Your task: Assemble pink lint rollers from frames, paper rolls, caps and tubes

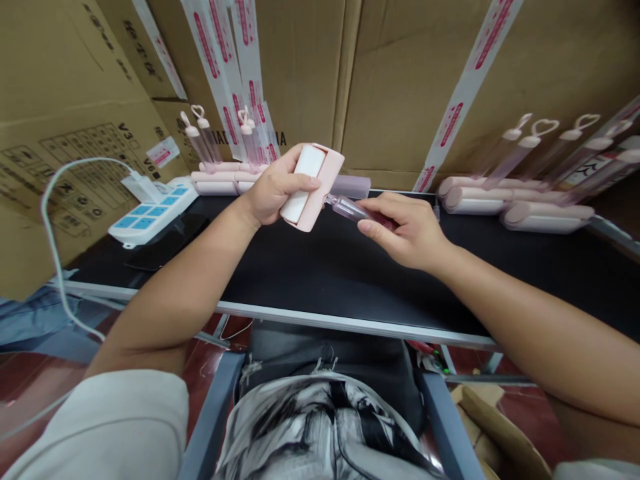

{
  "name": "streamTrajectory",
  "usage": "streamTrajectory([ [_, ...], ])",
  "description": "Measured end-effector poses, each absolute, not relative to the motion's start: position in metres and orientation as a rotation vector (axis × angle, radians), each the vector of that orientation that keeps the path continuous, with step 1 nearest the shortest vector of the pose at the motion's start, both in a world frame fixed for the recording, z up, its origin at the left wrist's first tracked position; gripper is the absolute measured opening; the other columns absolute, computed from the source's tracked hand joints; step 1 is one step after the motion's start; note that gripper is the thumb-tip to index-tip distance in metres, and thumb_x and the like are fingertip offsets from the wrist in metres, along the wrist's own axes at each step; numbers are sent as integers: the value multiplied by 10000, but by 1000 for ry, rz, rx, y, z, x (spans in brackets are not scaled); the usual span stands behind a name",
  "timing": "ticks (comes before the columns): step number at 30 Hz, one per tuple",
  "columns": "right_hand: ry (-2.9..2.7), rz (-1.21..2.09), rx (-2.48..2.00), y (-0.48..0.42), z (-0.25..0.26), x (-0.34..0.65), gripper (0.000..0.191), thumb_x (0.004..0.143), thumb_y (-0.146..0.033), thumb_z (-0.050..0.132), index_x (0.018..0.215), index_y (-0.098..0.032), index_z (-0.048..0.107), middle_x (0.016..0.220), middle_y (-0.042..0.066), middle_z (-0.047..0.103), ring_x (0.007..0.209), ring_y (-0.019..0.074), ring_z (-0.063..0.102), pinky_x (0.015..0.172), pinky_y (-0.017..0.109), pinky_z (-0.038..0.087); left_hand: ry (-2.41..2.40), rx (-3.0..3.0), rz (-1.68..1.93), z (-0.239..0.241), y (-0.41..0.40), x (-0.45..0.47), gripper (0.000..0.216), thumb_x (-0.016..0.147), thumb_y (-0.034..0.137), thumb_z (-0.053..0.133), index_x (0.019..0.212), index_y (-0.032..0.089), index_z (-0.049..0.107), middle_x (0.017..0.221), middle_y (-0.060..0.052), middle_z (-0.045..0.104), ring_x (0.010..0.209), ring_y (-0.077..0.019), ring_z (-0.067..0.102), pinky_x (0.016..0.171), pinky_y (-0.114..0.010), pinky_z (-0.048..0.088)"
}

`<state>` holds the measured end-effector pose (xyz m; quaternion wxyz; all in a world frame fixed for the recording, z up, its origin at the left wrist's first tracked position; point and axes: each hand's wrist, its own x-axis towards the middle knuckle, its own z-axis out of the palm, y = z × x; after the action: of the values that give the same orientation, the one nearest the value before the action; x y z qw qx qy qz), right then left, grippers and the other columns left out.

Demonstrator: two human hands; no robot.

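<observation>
My left hand (277, 183) grips the pink head of a lint roller (326, 190), its thumb lying across the white roll (306, 180). The head is tilted over the black table. My right hand (407, 230) is wrapped round a clear purple handle (350, 208), whose narrow end meets the lower right edge of the pink head. I cannot tell whether the two are locked together. Behind the head, a flat translucent purple piece (353, 186) is partly hidden.
Several pink lint rollers with heart-loop handles stand at the back left (215, 181) and back right (547, 217). A white power strip (153, 213) with a plugged-in cable lies left, beside a dark flat object (167, 243). Cardboard boxes (390, 87) wall off the table's (320, 283) back.
</observation>
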<state>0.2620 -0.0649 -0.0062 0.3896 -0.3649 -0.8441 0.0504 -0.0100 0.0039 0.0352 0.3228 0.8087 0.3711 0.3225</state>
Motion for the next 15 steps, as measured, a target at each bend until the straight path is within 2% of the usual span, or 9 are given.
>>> streamTrajectory([
  [3,-2144,176,-907,-65,-7,261,487,1060,-573,598,1257,-188,822,891,78,748,765,218,662,778,347,518,851,2130,893,28,10,-11,829,877,606,687,1575,248,418,1256,-111,716,1063,-297,745,864,-411,630],
  [8,-2106,306,-855,-64,-12,260,483,1059,-562,631,1281,-172,811,873,66,770,726,201,690,722,323,525,575,1941,1110,14,24,-10,714,794,587,829,1377,245,598,1090,-53,719,1000,-289,751,853,-411,635],
  [15,-2101,566,-912,-69,-11,258,457,1094,-523,597,1275,-159,806,818,41,759,559,142,657,618,286,516,529,1916,1116,11,27,-10,716,748,571,907,1328,249,637,1100,-43,714,1061,-291,732,893,-399,615],
])
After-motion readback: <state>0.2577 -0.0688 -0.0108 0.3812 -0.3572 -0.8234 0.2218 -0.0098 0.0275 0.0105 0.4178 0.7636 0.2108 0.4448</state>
